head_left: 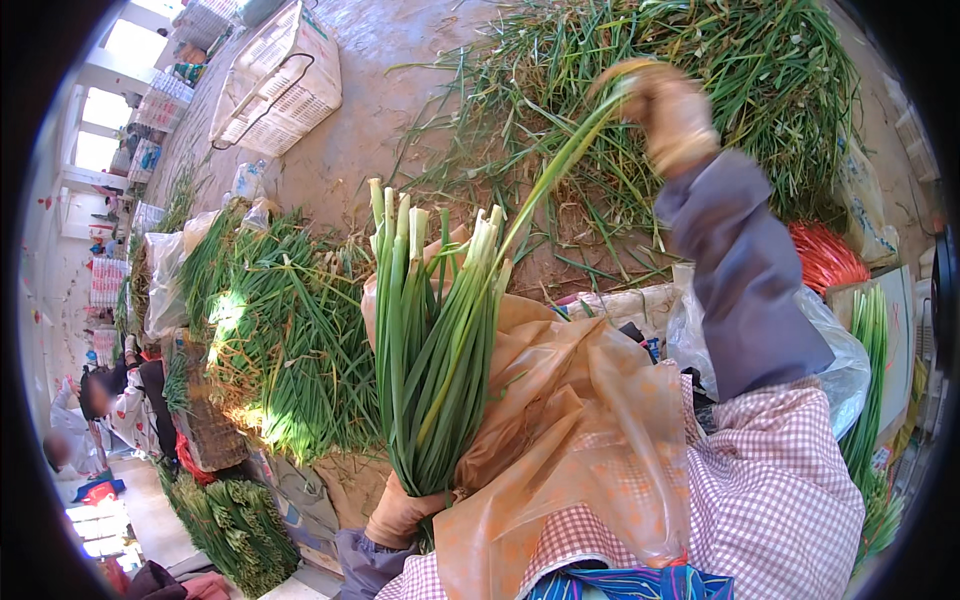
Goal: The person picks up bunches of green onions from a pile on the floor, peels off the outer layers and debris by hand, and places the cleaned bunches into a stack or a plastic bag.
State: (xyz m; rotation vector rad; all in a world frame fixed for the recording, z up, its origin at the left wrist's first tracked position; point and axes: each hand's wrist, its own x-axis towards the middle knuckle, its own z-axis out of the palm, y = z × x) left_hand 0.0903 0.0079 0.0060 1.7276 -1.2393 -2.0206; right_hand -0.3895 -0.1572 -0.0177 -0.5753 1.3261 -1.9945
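Note:
My left hand, in a tan glove, is closed round the leafy end of a bunch of green garlic-like stalks. The bunch stands nearly upright above my lap, its pale cut ends on top. My right hand, gloved and smeared by motion, is raised far to the right over a heap of greens. It pinches a long yellowish-green leaf that stretches back to the bunch. A translucent orange-brown plastic apron covers my lap.
A white plastic crate with a wire handle stands at the far left. More loose greens lie left of the bunch. Tied green bundles sit lower left. Red strands and clear plastic lie right. Another person is at the left edge.

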